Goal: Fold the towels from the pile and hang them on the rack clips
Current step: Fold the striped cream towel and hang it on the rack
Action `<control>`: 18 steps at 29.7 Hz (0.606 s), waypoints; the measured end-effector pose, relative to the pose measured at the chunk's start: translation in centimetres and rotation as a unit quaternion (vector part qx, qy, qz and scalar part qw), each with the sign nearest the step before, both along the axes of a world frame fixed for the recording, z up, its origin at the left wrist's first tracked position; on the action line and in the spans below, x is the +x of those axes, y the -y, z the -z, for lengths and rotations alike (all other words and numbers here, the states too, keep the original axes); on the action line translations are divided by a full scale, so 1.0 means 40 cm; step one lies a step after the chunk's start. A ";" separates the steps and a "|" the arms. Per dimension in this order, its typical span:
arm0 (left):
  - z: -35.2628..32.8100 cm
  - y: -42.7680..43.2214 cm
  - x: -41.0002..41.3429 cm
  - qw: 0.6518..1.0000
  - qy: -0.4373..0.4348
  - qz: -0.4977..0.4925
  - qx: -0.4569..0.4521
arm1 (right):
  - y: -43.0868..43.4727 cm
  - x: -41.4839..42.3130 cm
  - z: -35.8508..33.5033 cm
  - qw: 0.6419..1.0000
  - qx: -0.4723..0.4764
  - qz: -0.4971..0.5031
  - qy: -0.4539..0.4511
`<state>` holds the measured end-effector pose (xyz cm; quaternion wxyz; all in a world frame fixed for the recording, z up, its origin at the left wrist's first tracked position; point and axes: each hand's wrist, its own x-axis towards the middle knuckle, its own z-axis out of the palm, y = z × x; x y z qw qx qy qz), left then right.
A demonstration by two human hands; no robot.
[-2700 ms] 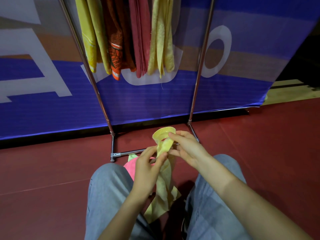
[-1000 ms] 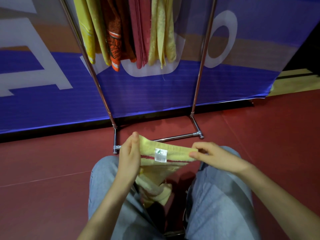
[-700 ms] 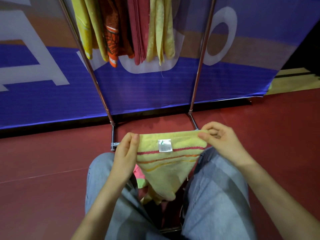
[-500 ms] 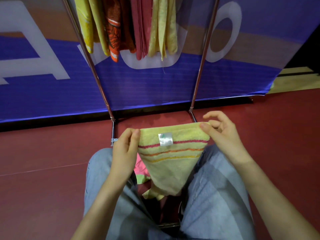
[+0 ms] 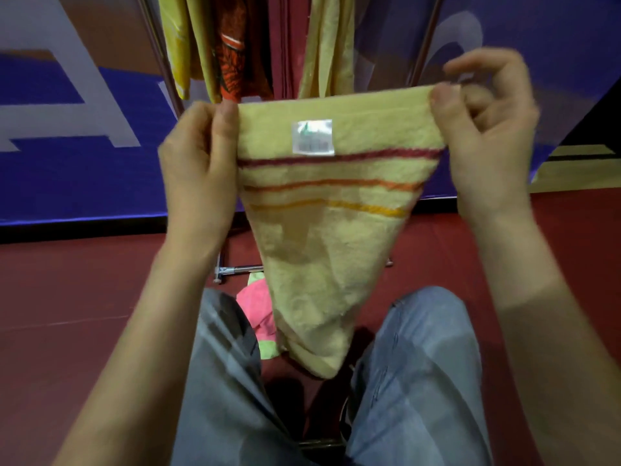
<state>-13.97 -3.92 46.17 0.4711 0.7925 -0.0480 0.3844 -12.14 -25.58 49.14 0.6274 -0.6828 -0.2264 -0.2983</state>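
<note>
The left hand [image 5: 198,163] and right hand [image 5: 484,129] each pinch a top corner of the yellow towel [image 5: 322,237], held up taut before the rack [image 5: 161,58]. It hangs to a point between the knees, hiding most of the pink-and-green pile [image 5: 258,311] on the floor. Its white label [image 5: 313,137] is too blurred to read, and the rack clips are cut off above.

Yellow towel [image 5: 322,250] between both hands
</note>
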 end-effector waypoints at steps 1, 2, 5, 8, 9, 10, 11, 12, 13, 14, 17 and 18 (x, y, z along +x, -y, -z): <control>0.017 -0.005 0.003 1.000 -0.021 0.001 0.003 | -0.004 0.010 0.019 1.000 -0.010 0.002 -0.025; 0.040 -0.009 0.001 0.999 -0.040 0.004 0.005 | -0.005 0.017 0.046 0.998 -0.014 0.005 -0.058; 0.098 -0.006 -0.021 0.997 -0.072 0.013 0.005 | 0.007 0.022 0.124 0.991 -0.009 0.010 -0.132; 0.120 0.012 -0.038 0.995 -0.093 0.015 -0.019 | 0.011 0.013 0.142 0.988 -0.012 0.021 -0.156; 0.125 0.017 -0.041 0.994 -0.103 0.017 -0.035 | 0.011 0.011 0.144 0.986 -0.006 0.025 -0.162; 0.129 0.022 -0.043 0.992 -0.112 0.021 -0.054 | 0.011 0.010 0.148 0.985 0.001 0.029 -0.169; 0.133 0.028 -0.045 0.990 -0.120 0.022 -0.071 | 0.009 0.007 0.154 0.983 0.004 0.029 -0.180; 0.139 0.034 -0.048 0.989 -0.123 0.020 -0.084 | 0.006 0.002 0.162 0.981 0.003 0.026 -0.191; 0.140 0.043 -0.052 0.988 -0.123 0.017 -0.092 | 0.001 -0.005 0.168 0.979 0.003 0.020 -0.204; 0.145 0.055 -0.060 0.987 -0.126 0.014 -0.101 | -0.006 -0.014 0.177 0.976 0.002 0.011 -0.218; 0.157 0.104 -0.086 0.981 -0.143 0.025 -0.127 | -0.040 -0.046 0.205 0.968 0.002 -0.034 -0.249; 0.164 0.120 -0.096 0.980 -0.147 0.027 -0.134 | -0.058 -0.057 0.216 0.965 -0.003 -0.055 -0.257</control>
